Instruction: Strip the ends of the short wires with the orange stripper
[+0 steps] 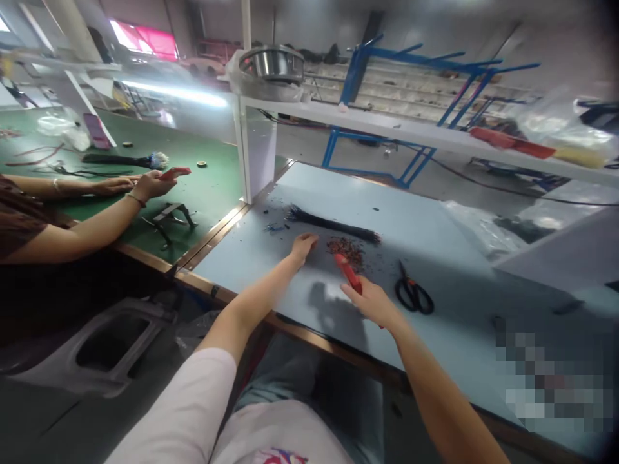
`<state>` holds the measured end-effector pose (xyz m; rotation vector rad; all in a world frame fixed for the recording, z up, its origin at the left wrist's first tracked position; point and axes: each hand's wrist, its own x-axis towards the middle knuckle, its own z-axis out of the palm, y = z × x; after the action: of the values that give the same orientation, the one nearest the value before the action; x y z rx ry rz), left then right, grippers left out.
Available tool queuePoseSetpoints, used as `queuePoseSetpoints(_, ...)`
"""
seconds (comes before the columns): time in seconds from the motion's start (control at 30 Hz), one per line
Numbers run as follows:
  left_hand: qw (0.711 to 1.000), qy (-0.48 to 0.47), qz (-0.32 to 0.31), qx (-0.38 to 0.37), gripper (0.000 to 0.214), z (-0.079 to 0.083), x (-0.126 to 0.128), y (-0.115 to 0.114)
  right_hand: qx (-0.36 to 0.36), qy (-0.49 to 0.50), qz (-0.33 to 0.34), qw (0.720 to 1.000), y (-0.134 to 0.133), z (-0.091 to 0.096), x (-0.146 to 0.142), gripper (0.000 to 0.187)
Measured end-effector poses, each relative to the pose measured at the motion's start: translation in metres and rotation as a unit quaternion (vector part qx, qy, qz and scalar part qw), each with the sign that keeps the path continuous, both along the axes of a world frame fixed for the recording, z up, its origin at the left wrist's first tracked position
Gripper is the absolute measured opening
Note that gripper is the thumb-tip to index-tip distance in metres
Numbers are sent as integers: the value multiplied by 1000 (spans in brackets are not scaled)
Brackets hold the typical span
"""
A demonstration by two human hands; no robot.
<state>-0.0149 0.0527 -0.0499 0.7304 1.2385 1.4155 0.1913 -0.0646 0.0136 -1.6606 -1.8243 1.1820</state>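
Observation:
My right hand (370, 299) is closed around a red wire stripper (348, 272), whose head points away from me over a pile of small red and dark scraps (352, 252). My left hand (304, 248) rests just left of that pile, fingers curled together; whatever they pinch is too small to make out. Beyond both hands lies a bundle of black wires (333, 223), with bare-looking tips at its right end. Black-handled scissors (413, 293) lie to the right of my right hand.
A pale blue tabletop (300, 303) carries a few blue bits (275, 227). A white shelf (387, 125) spans its far side, holding a steel bowl (273, 64). Plastic bags (483, 229) lie at right. On the green table (217, 187), a co-worker's hand (149, 187) grips a red tool.

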Motion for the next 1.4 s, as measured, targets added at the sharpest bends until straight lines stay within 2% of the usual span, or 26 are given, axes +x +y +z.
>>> queuePoseSetpoints(0.03, 1000, 2, 3, -7, 27, 2, 1, 4, 89, -130, 31, 987, -6, 0, -6, 32)
queuePoseSetpoints(0.1, 1000, 7, 12, -16, 28, 7, 1, 14, 208, -307, 70, 926, -16, -6, -16, 38)
queuePoseSetpoints(0.13, 1000, 10, 16, -16, 28, 9, 2, 17, 242, -351, 84, 901, -20, -11, -20, 39)
queuePoseSetpoints(0.2, 1000, 19, 21, -4, 26, 10, 5, 21, 280, -371, 106, 879, -25, -21, -23, 39)
queuePoseSetpoints(0.27, 999, 34, 20, 18, 21, 10, 12, 18, 289, -334, 124, 889, -22, -28, -20, 38)
queuePoseSetpoints(0.37, 996, 68, -4, 61, 19, 10, 26, 5, 263, -239, 125, 926, -2, -28, -9, 32)
queuePoseSetpoints(0.47, 986, 117, -45, 111, 15, 13, 38, -11, 253, -132, 47, 957, 31, -24, 7, 29)
queuePoseSetpoints(0.53, 974, 160, -75, 142, 12, 17, 43, -20, 290, -54, -4, 955, 49, -26, 17, 38)
queuePoseSetpoints(0.63, 948, 227, -120, 186, 5, 22, 49, -30, 321, 4, 9, 947, 59, -35, 26, 49)
queuePoseSetpoints(0.67, 931, 267, -133, 212, 3, 23, 50, -33, 329, 6, 22, 944, 58, -37, 27, 47)
queuePoseSetpoints(0.73, 878, 360, -148, 278, 4, 25, 52, -37, 342, -1, 35, 939, 53, -40, 29, 37)
queuePoseSetpoints(0.8, 820, 437, -154, 335, 7, 26, 54, -40, 349, -11, 25, 937, 48, -38, 31, 27)
queuePoseSetpoints(0.83, 801, 459, -154, 352, 8, 27, 55, -42, 351, -18, 25, 936, 47, -35, 32, 23)
queuePoseSetpoints(0.9, 771, 491, -149, 377, 8, 27, 56, -44, 354, -36, 37, 934, 46, -30, 35, 19)
queuePoseSetpoints(1.03, 724, 533, -136, 417, 4, 26, 58, -46, 363, -92, 52, 926, 47, -24, 39, 22)
queuePoseSetpoints(1.17, 709, 540, -131, 434, 3, 27, 58, -48, 368, -161, 75, 912, 46, -26, 38, 22)
queuePoseSetpoints(1.4, 735, 516, -144, 417, 9, 33, 59, -49, 352, -211, 90, 907, 48, -27, 31, 20)
